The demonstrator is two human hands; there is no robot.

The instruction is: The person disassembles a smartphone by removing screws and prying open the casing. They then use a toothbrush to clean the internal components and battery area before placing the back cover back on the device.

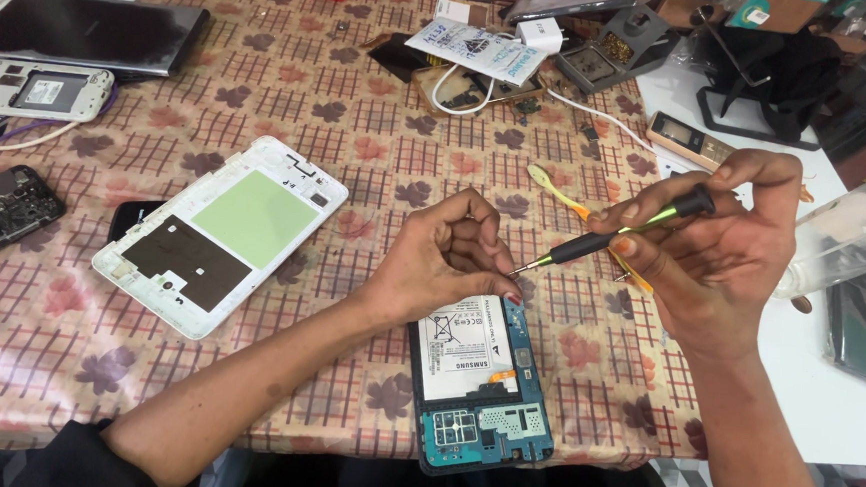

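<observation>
A screwdriver (619, 235) is gripped in the right hand (712, 261); the opened tablet (480, 382), at the table's near edge, is pressed by the curled, apparently empty left hand (447, 254).

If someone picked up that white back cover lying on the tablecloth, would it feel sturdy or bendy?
The white back cover looks like a thin, hollow plastic shell, so it is probably light and flexes a little. Lying flat on the tablecloth, it should slide rather than roll or tip.
</observation>
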